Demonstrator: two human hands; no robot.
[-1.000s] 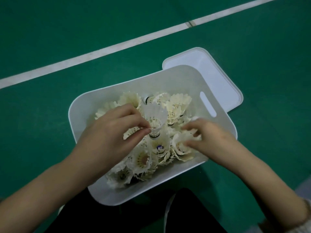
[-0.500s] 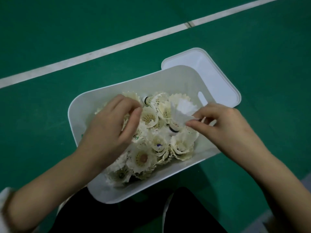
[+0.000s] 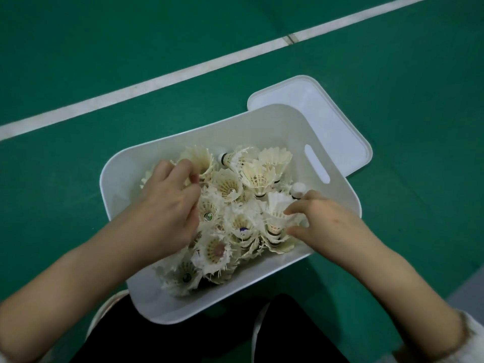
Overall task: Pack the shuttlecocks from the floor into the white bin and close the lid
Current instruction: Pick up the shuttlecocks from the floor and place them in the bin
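The white bin [image 3: 146, 163] stands on the green floor in front of me, filled with several feather shuttlecocks [image 3: 259, 174]. Its white lid [image 3: 337, 137] lies flat on the floor behind the bin's right end, partly hidden by the bin. My left hand [image 3: 167, 208] reaches into the left side of the pile, its curled fingertips pinching the feather rim of a shuttlecock [image 3: 199, 159] at the back left. At the right side, my right hand [image 3: 319, 221] grips a shuttlecock [image 3: 279, 205] by its feathers, low on the pile, its cork pointing up and right.
A white court line [image 3: 162, 79] crosses the green floor behind the bin. My dark trouser legs [image 3: 183, 341] and a white shoe [image 3: 104, 313] sit just below the bin's near edge. A grey strip of floor [image 3: 468, 289] shows at the lower right.
My right hand has come down with its shuttlecock from above the bin's right end onto the pile. My left hand has shifted toward the back left of the pile.
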